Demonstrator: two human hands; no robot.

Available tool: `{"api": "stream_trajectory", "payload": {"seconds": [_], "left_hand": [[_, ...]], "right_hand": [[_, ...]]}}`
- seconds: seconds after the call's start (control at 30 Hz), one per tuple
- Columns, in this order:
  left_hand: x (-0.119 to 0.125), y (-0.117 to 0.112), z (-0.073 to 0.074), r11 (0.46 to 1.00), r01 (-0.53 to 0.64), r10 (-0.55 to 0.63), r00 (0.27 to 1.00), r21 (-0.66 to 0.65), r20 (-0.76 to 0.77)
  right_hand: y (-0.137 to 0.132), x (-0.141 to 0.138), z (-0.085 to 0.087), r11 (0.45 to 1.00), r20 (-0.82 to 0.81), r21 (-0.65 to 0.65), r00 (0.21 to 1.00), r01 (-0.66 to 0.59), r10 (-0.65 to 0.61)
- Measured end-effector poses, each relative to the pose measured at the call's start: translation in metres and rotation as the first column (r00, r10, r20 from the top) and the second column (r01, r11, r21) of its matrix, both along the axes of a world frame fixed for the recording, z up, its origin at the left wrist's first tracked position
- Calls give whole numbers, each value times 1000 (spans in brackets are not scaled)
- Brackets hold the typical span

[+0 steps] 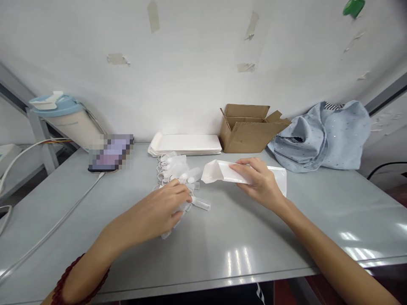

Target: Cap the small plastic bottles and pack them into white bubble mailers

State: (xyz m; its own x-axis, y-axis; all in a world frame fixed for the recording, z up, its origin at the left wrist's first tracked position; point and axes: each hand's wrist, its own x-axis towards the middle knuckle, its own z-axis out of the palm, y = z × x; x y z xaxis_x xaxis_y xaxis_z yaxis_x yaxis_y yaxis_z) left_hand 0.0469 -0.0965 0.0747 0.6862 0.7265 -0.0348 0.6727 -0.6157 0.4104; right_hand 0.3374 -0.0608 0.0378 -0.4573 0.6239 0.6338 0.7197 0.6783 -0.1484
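Head view. At the centre of the frame, the left hand (173,199) lies over the lower part of a pile of small clear plastic tubes (174,167) with white loops; its fingers are bent, and whether they grip a tube cannot be told. One loose tube (202,203) projects just right of the fingertips. Right of centre, the right hand (262,182) grips a white envelope (226,171) between thumb and fingers, the envelope's open end facing left towards the pile. Behind the pile, a stack of white envelopes (190,144) lies on the grey table (241,237). Upper right of centre stands an open cardboard box (246,137), with a light-blue cloth bag (340,142) beside it. At left, a phone (111,153) rests near a blue-lidded cup (71,123).
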Motion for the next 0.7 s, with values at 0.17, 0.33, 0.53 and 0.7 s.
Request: {"api": "stream_trajectory", "payload": {"seconds": [0.17,0.33,0.53,0.7], "left_hand": [[1,3,-1,1000,-30,30,999,-9,14],[3,2,9,972,-126,56,945,199,324],[9,-3,14,899,-422,185,608,116,772],[20,-3,3,925,-375,276,540,-66,795]], "right_hand": [[-6,-5,4,996,47,-92,999,-19,23],[-8,-7,6,992,48,-121,998,-38,44],[-10,-9,6,989,-6,-143,999,-48,48],[-16,-14,6,983,-46,-173,997,-67,60]]}}
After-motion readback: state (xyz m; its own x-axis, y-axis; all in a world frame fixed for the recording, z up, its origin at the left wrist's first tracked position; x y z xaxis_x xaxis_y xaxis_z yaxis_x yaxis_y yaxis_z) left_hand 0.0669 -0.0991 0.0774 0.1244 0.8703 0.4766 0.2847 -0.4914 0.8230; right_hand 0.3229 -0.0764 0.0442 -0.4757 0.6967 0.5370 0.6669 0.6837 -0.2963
